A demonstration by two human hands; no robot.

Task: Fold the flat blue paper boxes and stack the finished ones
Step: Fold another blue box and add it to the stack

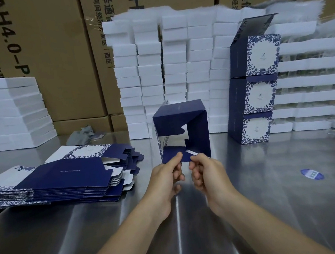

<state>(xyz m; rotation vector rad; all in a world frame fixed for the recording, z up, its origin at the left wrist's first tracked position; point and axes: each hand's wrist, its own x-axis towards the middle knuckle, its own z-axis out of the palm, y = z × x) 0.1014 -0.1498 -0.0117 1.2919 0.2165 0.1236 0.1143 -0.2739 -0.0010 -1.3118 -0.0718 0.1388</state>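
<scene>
1. Half-folded dark blue paper box: opened into a square tube and standing at the middle of the shiny steel surface, open end towards the camera. The bottom flaps are partly turned in. White inner card and a floral-printed left wall show through the opening.

2. Left hand: thumb and forefinger pinch the lower front flap of the box at its near edge. The other fingers are curled beneath.

3. Right hand: just beside the left. Thumb and forefinger pinch the same lower edge, where a narrow white tab shows. The other fingers are curled.

4. Pile of flat blue-and-white paper box blanks: lies on the surface left of the hands, unevenly fanned, notched flaps pointing right.

5. Column of three finished blue-and-white floral boxes: stands right of the held box and apart from it, one box on another. The lid flap of the top box stands up, open.

6. White foam blocks: several tall columns directly behind the held box.

7. White foam slabs: a lower stack at the far left.

8. Tiered white foam trays: far right, behind the column.

9. Brown cardboard cartons: black print, along the back.

10. Crumpled grey cloth: on the surface between the slabs and the blocks.

11. Blue oval sticker: on the surface, right of the right hand.
</scene>
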